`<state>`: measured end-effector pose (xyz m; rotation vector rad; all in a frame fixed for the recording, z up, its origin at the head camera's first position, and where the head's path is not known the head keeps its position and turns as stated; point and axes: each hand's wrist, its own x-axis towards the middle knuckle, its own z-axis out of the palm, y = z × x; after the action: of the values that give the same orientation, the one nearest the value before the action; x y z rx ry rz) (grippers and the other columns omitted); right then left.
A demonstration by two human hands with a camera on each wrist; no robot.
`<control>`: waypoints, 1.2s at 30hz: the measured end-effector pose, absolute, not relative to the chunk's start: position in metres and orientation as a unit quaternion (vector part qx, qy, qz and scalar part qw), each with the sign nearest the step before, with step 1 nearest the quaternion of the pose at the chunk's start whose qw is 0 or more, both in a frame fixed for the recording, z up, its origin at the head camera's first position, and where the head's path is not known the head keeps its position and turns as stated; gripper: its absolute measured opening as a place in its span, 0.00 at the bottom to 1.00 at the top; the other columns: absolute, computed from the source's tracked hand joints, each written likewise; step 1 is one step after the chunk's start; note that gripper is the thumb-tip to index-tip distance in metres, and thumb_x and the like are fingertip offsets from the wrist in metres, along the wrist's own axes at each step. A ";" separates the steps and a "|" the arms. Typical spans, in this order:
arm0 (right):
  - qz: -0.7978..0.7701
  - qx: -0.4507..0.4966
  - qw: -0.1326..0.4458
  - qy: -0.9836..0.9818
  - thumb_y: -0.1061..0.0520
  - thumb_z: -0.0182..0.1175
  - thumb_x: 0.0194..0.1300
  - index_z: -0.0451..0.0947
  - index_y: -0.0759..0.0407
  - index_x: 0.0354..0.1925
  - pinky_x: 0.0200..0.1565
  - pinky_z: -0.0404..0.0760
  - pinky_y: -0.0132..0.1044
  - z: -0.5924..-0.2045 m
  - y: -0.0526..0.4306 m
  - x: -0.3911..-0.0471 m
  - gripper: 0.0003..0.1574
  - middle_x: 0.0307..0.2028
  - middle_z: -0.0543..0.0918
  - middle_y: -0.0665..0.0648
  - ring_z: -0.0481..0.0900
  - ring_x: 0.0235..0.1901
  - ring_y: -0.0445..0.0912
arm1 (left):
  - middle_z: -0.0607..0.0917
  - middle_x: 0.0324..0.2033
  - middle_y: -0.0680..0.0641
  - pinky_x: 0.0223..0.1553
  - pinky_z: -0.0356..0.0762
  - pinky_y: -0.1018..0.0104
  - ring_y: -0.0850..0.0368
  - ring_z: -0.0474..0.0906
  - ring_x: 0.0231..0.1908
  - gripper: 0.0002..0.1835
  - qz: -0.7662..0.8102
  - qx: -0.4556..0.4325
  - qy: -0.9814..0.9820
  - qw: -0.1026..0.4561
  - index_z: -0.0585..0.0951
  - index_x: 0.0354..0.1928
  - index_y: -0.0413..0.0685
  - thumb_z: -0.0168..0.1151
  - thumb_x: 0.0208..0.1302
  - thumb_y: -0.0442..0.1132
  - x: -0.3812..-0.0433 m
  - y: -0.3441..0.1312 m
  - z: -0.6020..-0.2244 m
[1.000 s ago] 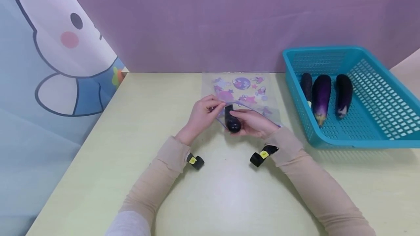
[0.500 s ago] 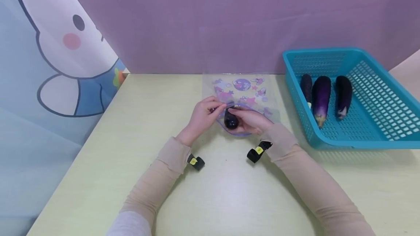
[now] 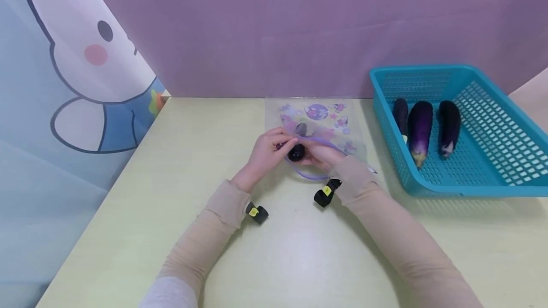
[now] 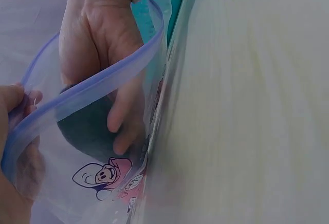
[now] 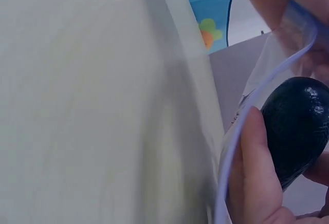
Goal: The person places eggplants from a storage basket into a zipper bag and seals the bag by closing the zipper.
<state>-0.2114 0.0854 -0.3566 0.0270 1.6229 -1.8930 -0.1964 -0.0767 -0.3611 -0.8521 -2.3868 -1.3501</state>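
Left hand [image 3: 271,149]: thumb and fingers pinched on the rim of a clear plastic bag [image 3: 317,112], at the left side of its mouth. Right hand [image 3: 321,153]: wrapped round a dark eggplant [image 3: 296,153], reaching through the mouth from the right. Eggplant sits in the bag opening; its far end shows greyed through the film, glossy round end faces the person. Left wrist view has right fingers on it behind the film, below the purple rim. Right wrist view: fingers along its side, rim running past just beside them. Can't tell if it touches the bag's bottom. Bag lies toward the table's back edge, mouth to the person, cartoon figures and stars in pink and purple on it. Blue-green basket [image 3: 492,189] on the table to the right, well apart from the hands. Three eggplants in it: slim one [image 3: 400,114] by the left wall, purple one [image 3: 421,125] just beside it, stem end to the person, darker one [image 3: 449,125] apart on the right, pale tip. Pale table [image 3: 295,260], purple backdrop [image 3: 265,27] behind, cartoon cloth [image 3: 77,118] on the left.
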 end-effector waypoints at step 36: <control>-0.824 0.149 0.277 0.470 0.52 0.47 0.73 0.73 0.62 0.36 0.44 0.81 0.32 -0.360 0.063 -0.228 0.15 0.25 0.82 0.55 0.82 0.27 0.43 | 0.83 0.30 0.44 0.30 0.72 0.72 0.57 0.73 0.28 0.07 -0.433 -0.304 -0.838 0.134 0.85 0.37 0.36 0.61 0.62 0.33 -0.195 -0.075 -0.360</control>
<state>-0.2281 0.0629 -0.3605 0.3994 1.2626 -2.2136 -0.1953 -0.0750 -0.3601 -0.8805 -2.4295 -1.2556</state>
